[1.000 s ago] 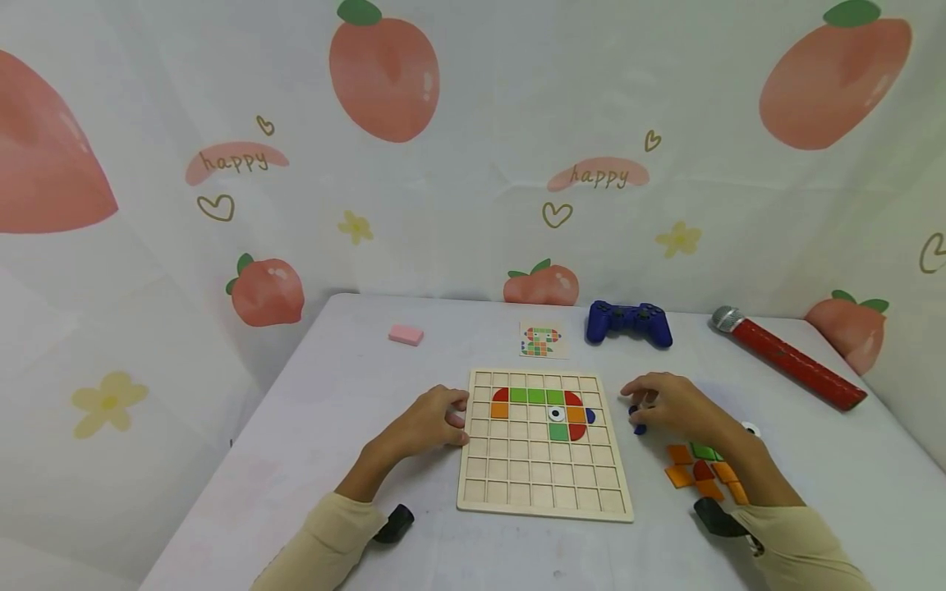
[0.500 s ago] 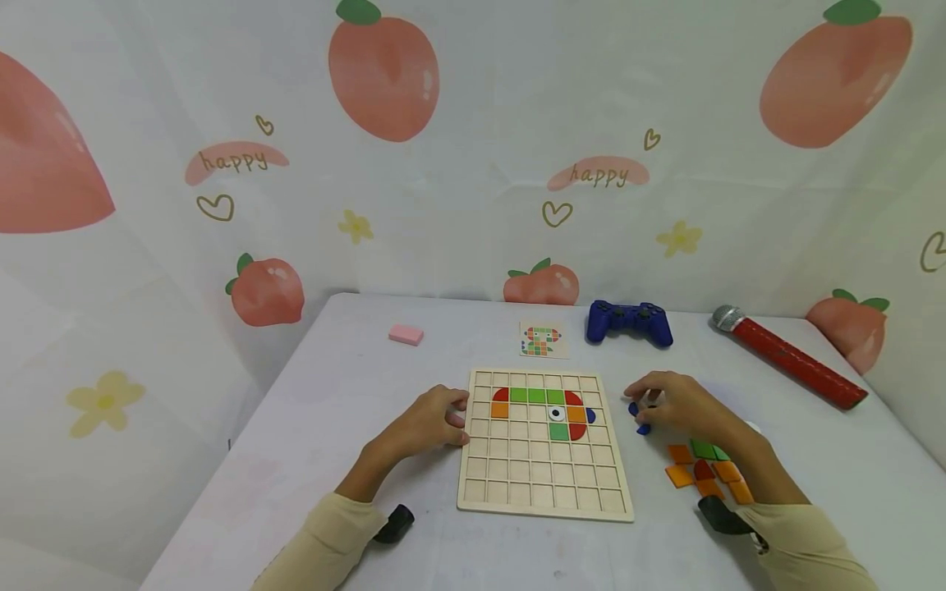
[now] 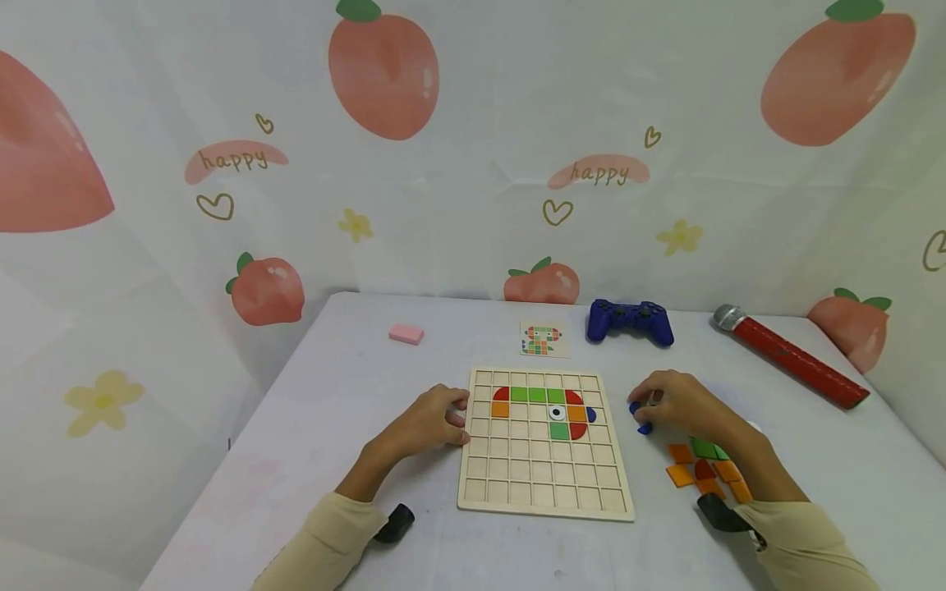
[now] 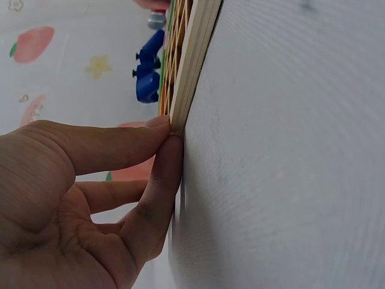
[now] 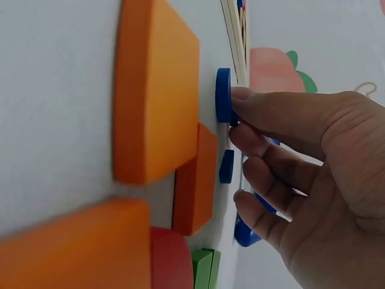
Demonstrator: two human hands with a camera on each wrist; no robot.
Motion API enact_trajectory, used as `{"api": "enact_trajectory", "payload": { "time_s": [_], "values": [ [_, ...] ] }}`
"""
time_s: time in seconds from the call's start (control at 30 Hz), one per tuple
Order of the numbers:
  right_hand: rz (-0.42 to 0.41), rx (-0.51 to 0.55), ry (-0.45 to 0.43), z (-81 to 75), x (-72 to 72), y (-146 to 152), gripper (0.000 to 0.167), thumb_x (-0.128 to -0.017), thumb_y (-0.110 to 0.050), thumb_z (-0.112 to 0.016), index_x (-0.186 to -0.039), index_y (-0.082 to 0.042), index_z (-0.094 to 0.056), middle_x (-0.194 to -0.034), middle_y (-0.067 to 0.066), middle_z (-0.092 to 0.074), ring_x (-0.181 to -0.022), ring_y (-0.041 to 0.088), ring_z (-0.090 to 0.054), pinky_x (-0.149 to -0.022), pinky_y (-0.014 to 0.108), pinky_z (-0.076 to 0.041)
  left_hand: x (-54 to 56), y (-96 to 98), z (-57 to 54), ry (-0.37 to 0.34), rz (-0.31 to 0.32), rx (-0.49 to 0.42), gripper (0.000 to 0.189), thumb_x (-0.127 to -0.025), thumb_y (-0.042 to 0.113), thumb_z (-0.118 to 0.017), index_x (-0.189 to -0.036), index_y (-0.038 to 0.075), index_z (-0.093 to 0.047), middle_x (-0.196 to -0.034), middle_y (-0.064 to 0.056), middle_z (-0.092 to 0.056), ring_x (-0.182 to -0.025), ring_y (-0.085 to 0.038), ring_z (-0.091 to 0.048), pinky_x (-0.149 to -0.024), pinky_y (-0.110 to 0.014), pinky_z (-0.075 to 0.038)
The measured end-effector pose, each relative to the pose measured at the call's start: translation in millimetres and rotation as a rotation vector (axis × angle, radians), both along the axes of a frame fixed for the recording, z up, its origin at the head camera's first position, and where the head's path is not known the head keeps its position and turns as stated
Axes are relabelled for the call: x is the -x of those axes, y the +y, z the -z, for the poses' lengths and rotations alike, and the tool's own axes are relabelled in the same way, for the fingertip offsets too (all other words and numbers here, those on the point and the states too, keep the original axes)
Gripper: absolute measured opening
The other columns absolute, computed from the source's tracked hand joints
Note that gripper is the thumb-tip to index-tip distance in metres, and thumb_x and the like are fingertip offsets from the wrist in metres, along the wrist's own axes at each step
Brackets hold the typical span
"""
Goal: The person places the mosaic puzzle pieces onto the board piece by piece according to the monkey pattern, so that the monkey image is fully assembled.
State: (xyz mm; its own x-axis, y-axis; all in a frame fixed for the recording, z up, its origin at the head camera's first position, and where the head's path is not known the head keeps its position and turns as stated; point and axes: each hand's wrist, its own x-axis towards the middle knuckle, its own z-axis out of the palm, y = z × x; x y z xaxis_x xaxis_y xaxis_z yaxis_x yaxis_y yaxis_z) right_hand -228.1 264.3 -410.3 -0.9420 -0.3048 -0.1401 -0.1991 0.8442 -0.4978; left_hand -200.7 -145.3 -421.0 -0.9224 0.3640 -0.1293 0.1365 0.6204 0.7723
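Note:
At the left edge of a wooden grid board (image 3: 543, 480), my left hand (image 3: 424, 423) holds the rim. In the left wrist view its thumb and index finger meet at the board's side (image 4: 195, 66). To the right of the board, my right hand (image 3: 680, 402) pinches a small blue piece (image 3: 634, 407) between thumb and index finger, low over the table. Another blue piece (image 3: 645, 428) lies by the thumb, and a smaller blue one (image 5: 227, 167) sits under the fingers in the right wrist view. Red, green, orange, blue and eye tiles (image 3: 557, 413) fill some upper cells.
Orange tiles (image 3: 678, 476), a red piece (image 3: 704, 470) and green tiles (image 3: 702, 449) lie by the right forearm. Behind the board are a pattern card (image 3: 544, 338), a blue game controller (image 3: 628, 322) and a pink eraser-like block (image 3: 406, 334). A red microphone (image 3: 794, 361) lies at the back right.
My right hand has shifted slightly right, and the blue pieces at its fingertips have moved a little with it. The left hand and the board stay where they were.

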Motion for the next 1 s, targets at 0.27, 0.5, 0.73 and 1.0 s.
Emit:
{"api": "enact_trajectory", "payload": {
  "time_s": [0.27, 0.5, 0.73, 1.0],
  "values": [
    [-0.065, 0.035, 0.031, -2.3, 1.3, -12, 0.027, -0.09, -0.022, -0.083, -0.111, -0.006, -0.079, -0.101, 0.0, -0.071, -0.093, 0.021, -0.058, -0.078, 0.035, -0.051, -2.8, 0.1, -4.3, 0.001, -0.007, -0.007, 0.061, -0.081, -0.003, -0.087, -0.136, -0.01, -0.061, -0.118, -0.013, -0.061, -0.097, -0.018, -0.068, -0.077, -0.03, -0.059],
    [-0.116, 0.085, 0.068, -6.7, 2.3, -34, 0.021, -0.092, -0.021, -0.081, -0.11, -0.01, -0.08, -0.103, -0.002, -0.072, -0.099, 0.022, -0.058, -0.083, 0.035, -0.05, -2.3, -0.4, -3.2, 0.007, 0.001, -0.003, 0.061, -0.082, -0.003, -0.087, -0.136, -0.01, -0.061, -0.119, -0.014, -0.061, -0.097, -0.018, -0.068, -0.077, -0.029, -0.059],
    [-0.175, 0.156, 0.085, -7.1, 6.5, -59, 0.019, -0.092, -0.019, -0.08, -0.109, -0.01, -0.081, -0.105, 0.0, -0.073, -0.095, 0.02, -0.058, -0.08, 0.035, -0.05, -2.1, -0.1, -2.3, -0.004, 0.0, -0.002, 0.069, -0.083, -0.002, -0.086, -0.144, -0.011, -0.056, -0.121, -0.012, -0.061, -0.098, -0.017, -0.067, -0.075, -0.026, -0.058],
    [-0.238, 0.212, 0.074, -4.8, 13.3, -90, 0.016, -0.092, -0.018, -0.083, -0.107, -0.011, -0.082, -0.106, -0.002, -0.074, -0.1, 0.019, -0.06, -0.084, 0.037, -0.052, -1.6, -0.3, -1.7, -0.008, -0.004, -0.006, 0.071, -0.083, -0.002, -0.086, -0.146, -0.011, -0.055, -0.121, -0.012, -0.061, -0.098, -0.016, -0.066, -0.075, -0.027, -0.056]
  ]
}}
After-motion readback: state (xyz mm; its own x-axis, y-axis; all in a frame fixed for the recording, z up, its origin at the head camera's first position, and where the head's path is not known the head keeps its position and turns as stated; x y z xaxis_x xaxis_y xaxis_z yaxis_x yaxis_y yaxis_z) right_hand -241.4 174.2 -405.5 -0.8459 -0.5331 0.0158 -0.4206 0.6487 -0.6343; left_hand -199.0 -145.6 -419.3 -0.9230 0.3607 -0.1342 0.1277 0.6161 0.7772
